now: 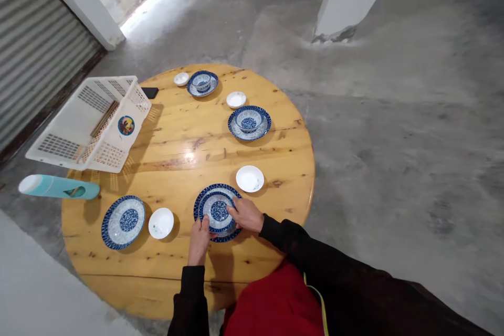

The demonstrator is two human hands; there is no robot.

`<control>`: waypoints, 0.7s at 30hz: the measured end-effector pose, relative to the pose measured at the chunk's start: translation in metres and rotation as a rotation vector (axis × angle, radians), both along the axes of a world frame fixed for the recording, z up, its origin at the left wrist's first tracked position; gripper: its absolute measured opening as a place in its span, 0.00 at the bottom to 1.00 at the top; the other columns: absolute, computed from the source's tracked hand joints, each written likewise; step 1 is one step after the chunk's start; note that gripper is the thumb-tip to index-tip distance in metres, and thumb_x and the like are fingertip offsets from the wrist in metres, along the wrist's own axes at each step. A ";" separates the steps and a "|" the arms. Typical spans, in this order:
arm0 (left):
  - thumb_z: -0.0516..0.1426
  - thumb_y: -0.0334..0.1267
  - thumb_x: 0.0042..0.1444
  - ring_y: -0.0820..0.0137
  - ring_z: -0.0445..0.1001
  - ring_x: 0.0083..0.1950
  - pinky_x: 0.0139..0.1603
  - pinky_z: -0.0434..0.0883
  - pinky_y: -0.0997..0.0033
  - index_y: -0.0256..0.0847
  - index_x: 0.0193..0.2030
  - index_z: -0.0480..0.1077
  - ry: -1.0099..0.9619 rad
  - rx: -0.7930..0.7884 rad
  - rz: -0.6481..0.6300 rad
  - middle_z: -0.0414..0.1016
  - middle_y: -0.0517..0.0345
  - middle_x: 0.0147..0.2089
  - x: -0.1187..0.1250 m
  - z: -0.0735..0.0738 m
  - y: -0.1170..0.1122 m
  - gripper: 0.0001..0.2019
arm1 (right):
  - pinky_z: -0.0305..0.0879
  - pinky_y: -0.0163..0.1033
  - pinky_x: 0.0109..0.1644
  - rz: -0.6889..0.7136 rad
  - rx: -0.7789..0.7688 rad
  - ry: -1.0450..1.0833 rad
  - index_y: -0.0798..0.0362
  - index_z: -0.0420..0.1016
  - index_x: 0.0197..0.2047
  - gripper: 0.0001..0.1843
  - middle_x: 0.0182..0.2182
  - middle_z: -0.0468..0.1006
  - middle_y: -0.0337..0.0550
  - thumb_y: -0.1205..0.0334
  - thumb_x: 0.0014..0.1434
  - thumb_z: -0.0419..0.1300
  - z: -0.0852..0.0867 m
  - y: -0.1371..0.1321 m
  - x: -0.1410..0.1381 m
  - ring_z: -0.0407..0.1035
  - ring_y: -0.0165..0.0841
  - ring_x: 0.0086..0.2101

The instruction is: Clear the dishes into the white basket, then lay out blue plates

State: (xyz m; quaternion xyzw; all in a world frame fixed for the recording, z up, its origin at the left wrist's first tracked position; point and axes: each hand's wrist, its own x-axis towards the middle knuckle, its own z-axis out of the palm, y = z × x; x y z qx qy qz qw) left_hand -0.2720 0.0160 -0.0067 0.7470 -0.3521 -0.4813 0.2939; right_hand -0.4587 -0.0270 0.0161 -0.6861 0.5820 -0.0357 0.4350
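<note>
Both hands grip a blue-and-white patterned bowl (219, 211) by its rim, over a larger blue-rimmed plate (205, 191) near the table's front edge. My left hand (200, 239) pinches the bowl's near left side, thumb on top. On the right side, my right hand (248, 214) has its thumb on the rim and its fingers partly hidden. Whether the bowl rests on the plate or is held just above it, I cannot tell. Just beyond sits a small white bowl (250, 178). To the left are another small white bowl (161, 223) and a blue-patterned plate (123, 222).
Farther back on the round wooden table (177, 142) are two plates (236, 132) carrying patterned bowls (249, 119), each near a small white dish (236, 100). A white basket (110, 152) with chopsticks, a teal bottle-shaped container (59, 187) and a black phone (150, 93) occupy the left side.
</note>
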 end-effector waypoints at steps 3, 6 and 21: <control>0.58 0.60 0.51 0.65 0.71 0.33 0.27 0.77 0.65 0.39 0.31 0.67 -0.052 -0.036 0.023 0.71 0.53 0.32 -0.006 0.001 0.004 0.22 | 0.62 0.39 0.44 0.016 -0.026 0.088 0.61 0.74 0.49 0.18 0.43 0.83 0.60 0.61 0.70 0.47 -0.004 -0.002 0.004 0.78 0.44 0.45; 0.54 0.62 0.53 0.62 0.74 0.34 0.30 0.77 0.62 0.38 0.35 0.70 -0.108 -0.054 0.012 0.75 0.49 0.34 -0.012 0.007 0.016 0.25 | 0.61 0.40 0.43 0.061 -0.040 0.094 0.61 0.74 0.49 0.18 0.45 0.83 0.60 0.63 0.70 0.46 0.000 0.001 0.002 0.77 0.44 0.45; 0.47 0.56 0.65 0.60 0.77 0.41 0.44 0.74 0.61 0.39 0.40 0.71 -0.165 -0.274 -0.199 0.79 0.43 0.41 -0.082 0.030 0.106 0.23 | 0.54 0.38 0.40 -0.077 -0.194 0.071 0.60 0.76 0.45 0.16 0.41 0.84 0.56 0.66 0.68 0.48 0.027 0.092 -0.073 0.77 0.40 0.41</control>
